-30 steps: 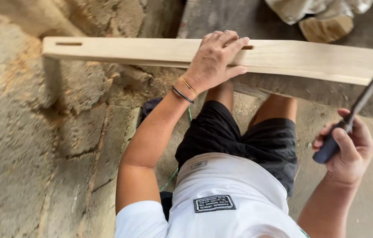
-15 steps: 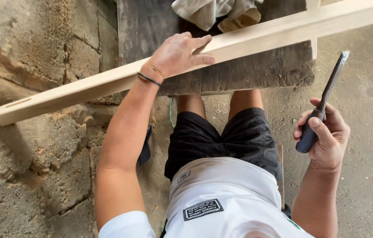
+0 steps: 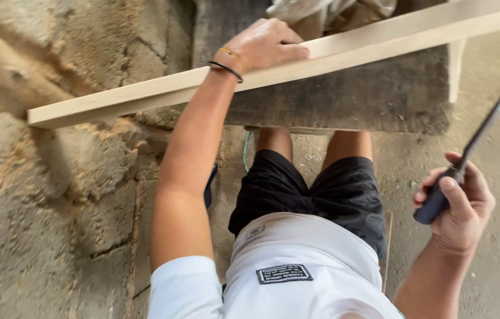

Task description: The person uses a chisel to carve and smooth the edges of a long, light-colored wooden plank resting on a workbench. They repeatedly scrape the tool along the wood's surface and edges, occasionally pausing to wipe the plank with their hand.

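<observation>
My left hand (image 3: pixel 265 44) lies palm down on a long pale wooden plank (image 3: pixel 126 97) that runs slanted across a dark worn workbench (image 3: pixel 356 97). The fingers wrap over the plank's far edge and press it down. A black band and a thin yellow band sit on that wrist. My right hand (image 3: pixel 459 204) is held out to the right, away from the bench, and grips the dark handle of a chisel (image 3: pixel 468 153) whose metal blade points up and away. I sit at the bench in black shorts and a white shirt.
A rough stone block wall (image 3: pixel 55 195) fills the left side, close to the plank's left end. Grey concrete floor (image 3: pixel 498 65) lies to the right. A bundle of pale cloth (image 3: pixel 332 12) sits beyond the bench at the top. A pale wooden leg (image 3: pixel 455 68) stands at the bench's right.
The plank has swung from level to slanted, left end lower, and has slid under my left hand. The view shifted slightly. My right hand keeps the chisel raised at the right.
</observation>
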